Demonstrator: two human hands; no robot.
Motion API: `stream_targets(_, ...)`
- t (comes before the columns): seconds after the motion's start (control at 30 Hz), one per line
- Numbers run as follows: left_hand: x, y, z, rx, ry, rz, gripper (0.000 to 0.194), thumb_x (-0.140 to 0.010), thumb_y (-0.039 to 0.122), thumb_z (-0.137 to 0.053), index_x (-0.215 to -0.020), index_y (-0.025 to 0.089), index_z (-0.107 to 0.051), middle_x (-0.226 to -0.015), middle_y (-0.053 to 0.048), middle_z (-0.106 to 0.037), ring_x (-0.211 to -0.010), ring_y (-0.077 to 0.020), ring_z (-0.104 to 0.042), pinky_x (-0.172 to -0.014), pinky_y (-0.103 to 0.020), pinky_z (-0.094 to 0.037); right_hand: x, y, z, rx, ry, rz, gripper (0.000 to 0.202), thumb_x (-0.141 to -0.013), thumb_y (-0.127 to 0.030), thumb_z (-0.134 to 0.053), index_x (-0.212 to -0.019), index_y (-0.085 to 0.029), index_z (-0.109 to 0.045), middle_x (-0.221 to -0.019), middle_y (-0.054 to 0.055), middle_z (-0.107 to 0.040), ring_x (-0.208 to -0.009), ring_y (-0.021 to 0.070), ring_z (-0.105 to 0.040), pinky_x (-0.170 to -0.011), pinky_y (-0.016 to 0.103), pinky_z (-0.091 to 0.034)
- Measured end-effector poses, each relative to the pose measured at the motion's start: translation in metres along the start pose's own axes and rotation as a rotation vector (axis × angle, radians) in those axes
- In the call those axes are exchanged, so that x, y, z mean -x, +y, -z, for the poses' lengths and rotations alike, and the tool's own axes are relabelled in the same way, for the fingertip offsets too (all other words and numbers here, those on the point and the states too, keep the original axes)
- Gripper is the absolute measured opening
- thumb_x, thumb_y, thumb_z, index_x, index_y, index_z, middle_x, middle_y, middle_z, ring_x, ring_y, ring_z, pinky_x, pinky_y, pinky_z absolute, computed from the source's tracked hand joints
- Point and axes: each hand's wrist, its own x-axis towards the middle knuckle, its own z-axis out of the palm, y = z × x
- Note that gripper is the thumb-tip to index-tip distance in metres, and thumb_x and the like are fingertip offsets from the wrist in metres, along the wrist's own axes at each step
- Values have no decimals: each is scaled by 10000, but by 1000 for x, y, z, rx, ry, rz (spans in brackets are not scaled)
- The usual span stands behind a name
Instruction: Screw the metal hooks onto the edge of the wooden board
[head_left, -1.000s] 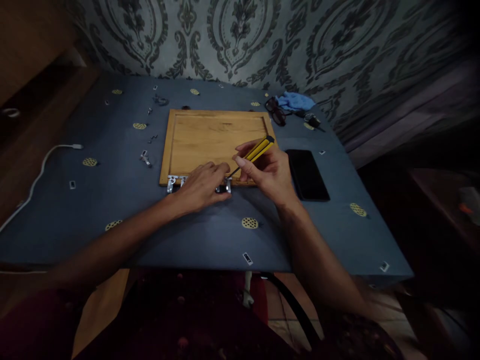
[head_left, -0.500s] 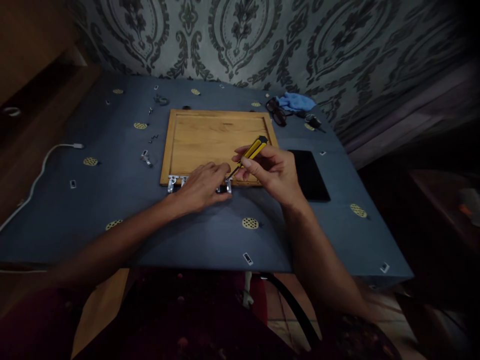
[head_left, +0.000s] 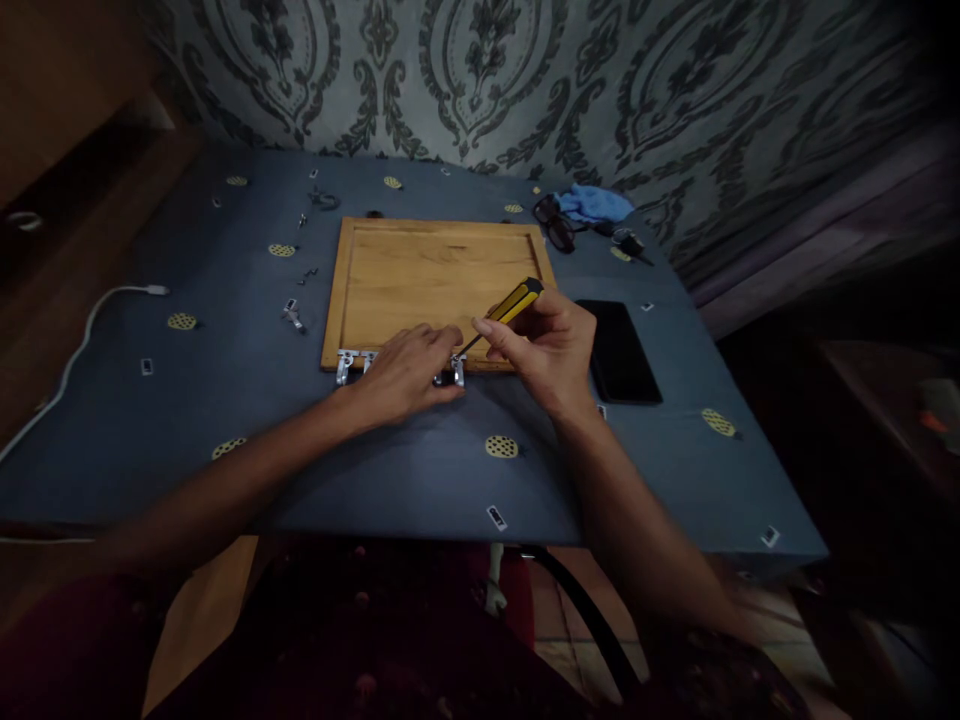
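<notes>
A framed wooden panel (head_left: 442, 275) lies flat on the table, with shiny metal hinges along its near edge. My left hand (head_left: 401, 375) rests over that edge, its fingers bent and its thumb in front, gripping the right metal hinge (head_left: 459, 372). Part of this hinge is hidden under the fingers. The left metal hinge (head_left: 345, 366) shows beside the wrist side of the same hand. In my right hand (head_left: 555, 345), pinched between thumb and fingers, is a yellow and black screwdriver (head_left: 519, 300). It is tilted, and its tip meets the top of the right hinge.
A black tablet or phone (head_left: 626, 355) lies right of the panel. Behind it are sunglasses (head_left: 555, 222), a blue cloth (head_left: 596, 204) and keys (head_left: 630, 243). Small screws (head_left: 307, 275) and a loose metal fitting (head_left: 293, 318) lie to the left, near a white cable (head_left: 90, 330).
My right hand has shifted slightly right and turned a little around the screwdriver, whose tip stays at the hinge. My left hand has not visibly moved.
</notes>
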Motion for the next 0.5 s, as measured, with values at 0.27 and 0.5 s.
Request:
stream_targets(0.27,1,0,-1,-8,2,-15,430,-900,320,-722,-1233,168,-498,-1165,-121,-669,-1137,-308,-617,-952,-431,-496,3,1,-2,56,177,108,374,-798,-525,-828,-737,-247,-585,-645,-64,-560,-463,91,-542,-405,252,-456)
stream_targets(0.5,1,-1,-2,-9,8,-23,429,-907,329,-712,-1236,167,-491,-1172,-119,-671,-1135,-306,-620,-957,-436,-500,1,3,-1,71,164,117,384,-790,-541,-828,-738,-256,-575,-646,-64,-554,-455,91,-534,-398,257,-439)
